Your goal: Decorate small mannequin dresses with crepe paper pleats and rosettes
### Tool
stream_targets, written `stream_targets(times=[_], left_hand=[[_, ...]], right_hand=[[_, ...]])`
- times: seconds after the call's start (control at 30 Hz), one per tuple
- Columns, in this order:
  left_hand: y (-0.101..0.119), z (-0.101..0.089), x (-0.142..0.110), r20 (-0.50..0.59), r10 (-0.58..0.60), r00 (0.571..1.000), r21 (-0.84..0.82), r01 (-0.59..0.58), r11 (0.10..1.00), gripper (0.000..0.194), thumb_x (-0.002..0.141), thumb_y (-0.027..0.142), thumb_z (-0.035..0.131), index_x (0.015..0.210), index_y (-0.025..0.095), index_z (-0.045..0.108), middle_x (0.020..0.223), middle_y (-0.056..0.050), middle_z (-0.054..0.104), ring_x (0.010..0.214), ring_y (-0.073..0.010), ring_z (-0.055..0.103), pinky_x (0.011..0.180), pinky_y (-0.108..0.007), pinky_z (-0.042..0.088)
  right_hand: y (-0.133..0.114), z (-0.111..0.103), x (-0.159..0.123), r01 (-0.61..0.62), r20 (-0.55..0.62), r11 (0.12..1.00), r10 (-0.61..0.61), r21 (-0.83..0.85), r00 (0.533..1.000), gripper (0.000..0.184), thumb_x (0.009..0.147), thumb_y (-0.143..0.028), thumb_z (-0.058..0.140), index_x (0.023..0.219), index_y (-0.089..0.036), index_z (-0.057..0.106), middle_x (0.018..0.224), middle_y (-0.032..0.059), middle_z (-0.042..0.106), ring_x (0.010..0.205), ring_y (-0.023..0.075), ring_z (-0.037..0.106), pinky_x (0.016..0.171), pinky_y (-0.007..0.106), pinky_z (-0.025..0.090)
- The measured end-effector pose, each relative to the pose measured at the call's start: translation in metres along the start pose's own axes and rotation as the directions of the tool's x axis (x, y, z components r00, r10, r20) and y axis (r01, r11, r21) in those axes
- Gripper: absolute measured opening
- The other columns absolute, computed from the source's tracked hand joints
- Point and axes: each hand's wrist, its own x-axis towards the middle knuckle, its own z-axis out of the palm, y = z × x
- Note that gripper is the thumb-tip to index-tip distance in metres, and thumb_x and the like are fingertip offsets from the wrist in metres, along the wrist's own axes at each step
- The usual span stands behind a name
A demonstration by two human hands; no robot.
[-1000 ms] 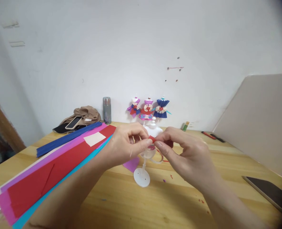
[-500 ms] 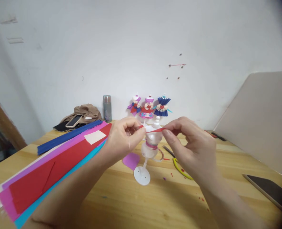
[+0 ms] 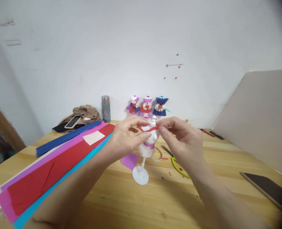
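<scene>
A small white dress form stands upright on a round base, with a pink band about its waist. Across its upper chest runs a narrow red paper strip. The strip's right end is pinched between thumb and fingers of my right hand. On the other side, my left hand has its thumb and fingers apart around the strip's left part, close to the form. Whether the left fingertips touch the strip, I cannot tell. Scissors with yellow handles lie right of the form, partly behind my right hand.
Layered coloured paper sheets and a folded blue piece cover the left side. A purple scrap lies near the base. Behind are a flask, several dressed forms and a cloth with a phone. A dark tablet-like device lies right.
The red strip, pulled taut before the form half a second ago, now lies against its chest. My left fingers have spread apart. My right hand has moved slightly left, still pinching the strip.
</scene>
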Motion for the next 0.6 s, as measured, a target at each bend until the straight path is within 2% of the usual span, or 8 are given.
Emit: stream_targets(times=[0.13,0.3,0.43,0.6], left_hand=[[0.004,0.003,0.008,-0.027,-0.060,0.998,0.021,0.060,0.998,0.011,0.080,0.025,0.076,0.087,0.017,0.074,0.100,-0.008,0.079,0.094,-0.0201,0.073,0.078,-0.031,0.060],[0.004,0.007,0.014,-0.070,-0.075,0.995,0.041,0.078,0.996,0.009,0.083,0.021,0.069,0.076,0.017,0.072,0.079,-0.003,0.077,0.074,-0.0146,0.070,0.068,-0.026,0.056],[0.001,0.009,0.015,-0.099,-0.059,0.993,0.070,0.066,0.995,0.010,0.084,0.018,0.068,0.075,0.017,0.071,0.076,-0.001,0.076,0.071,-0.0132,0.068,0.068,-0.025,0.054],[-0.004,0.009,0.012,-0.108,0.027,0.994,0.101,-0.016,0.995,0.011,0.087,0.019,0.066,0.077,0.017,0.069,0.075,0.000,0.075,0.070,-0.0116,0.066,0.067,-0.023,0.051]], right_hand=[[0.003,0.002,0.000,-0.027,-0.019,0.999,0.028,0.028,0.999,0.013,0.088,-0.023,0.066,0.076,-0.026,0.065,0.077,0.0022,0.071,0.073,0.0205,0.066,0.069,0.037,0.055],[0.005,0.006,0.000,-0.083,-0.045,0.993,0.087,0.082,0.995,0.010,0.086,-0.024,0.068,0.076,-0.025,0.066,0.076,0.0023,0.072,0.066,0.0190,0.067,0.062,0.034,0.057],[0.005,0.007,0.000,-0.103,-0.063,0.991,0.109,0.090,0.992,0.010,0.085,-0.024,0.068,0.076,-0.025,0.067,0.073,0.0023,0.073,0.062,0.0178,0.067,0.058,0.032,0.056],[0.006,0.009,0.000,-0.134,-0.058,0.982,0.143,0.132,0.988,0.010,0.086,-0.022,0.067,0.076,-0.025,0.068,0.074,0.0019,0.072,0.062,0.0176,0.067,0.058,0.032,0.056]])
